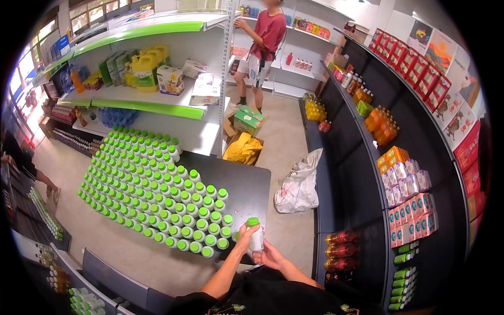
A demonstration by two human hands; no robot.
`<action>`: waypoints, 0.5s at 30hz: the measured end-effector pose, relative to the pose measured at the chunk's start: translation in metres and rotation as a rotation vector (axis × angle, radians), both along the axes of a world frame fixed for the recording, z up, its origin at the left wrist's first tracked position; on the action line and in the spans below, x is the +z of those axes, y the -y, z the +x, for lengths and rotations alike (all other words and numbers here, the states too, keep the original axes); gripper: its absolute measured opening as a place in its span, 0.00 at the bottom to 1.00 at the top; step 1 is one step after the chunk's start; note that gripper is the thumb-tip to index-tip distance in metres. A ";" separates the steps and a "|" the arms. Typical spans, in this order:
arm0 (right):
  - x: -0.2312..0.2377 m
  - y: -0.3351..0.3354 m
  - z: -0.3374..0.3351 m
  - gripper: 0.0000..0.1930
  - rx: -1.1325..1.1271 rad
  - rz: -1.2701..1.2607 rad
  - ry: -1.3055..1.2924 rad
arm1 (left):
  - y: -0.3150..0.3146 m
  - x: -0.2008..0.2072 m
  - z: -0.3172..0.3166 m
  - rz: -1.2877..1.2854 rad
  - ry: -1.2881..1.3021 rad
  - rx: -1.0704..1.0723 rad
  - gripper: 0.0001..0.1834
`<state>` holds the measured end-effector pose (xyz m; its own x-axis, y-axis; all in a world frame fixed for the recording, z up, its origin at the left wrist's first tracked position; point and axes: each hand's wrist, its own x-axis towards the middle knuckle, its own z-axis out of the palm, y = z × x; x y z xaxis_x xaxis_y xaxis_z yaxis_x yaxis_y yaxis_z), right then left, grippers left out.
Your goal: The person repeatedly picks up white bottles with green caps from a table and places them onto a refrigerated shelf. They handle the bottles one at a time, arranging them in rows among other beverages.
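Upright in front of me is a white bottle with a green cap [255, 240]. My left hand [243, 239] is closed around its left side. At the lower right of the bottle, my right hand [270, 255] has its fingers bent against the base. Part of the bottle's label side is hidden by my fingers. To the left, rows of matching green-capped white bottles [157, 191] stand packed together on a dark table [247, 181]. The nearest of these bottles stand just left of my left hand.
White shelves with green edges [152, 107] rise behind the table. An open carton with yellow plastic [244, 148] and a white sack [297, 186] lie on the floor. Dark shelving [346, 157] with drinks runs along the right. A person in a red shirt [269, 31] stands at the far shelves.
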<state>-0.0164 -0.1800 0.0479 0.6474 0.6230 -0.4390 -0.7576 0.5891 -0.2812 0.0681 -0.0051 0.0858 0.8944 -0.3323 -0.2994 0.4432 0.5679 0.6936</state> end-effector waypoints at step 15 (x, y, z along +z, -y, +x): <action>-0.017 0.038 0.008 0.37 0.144 0.208 -0.192 | 0.042 0.024 -0.046 0.720 0.380 0.043 0.24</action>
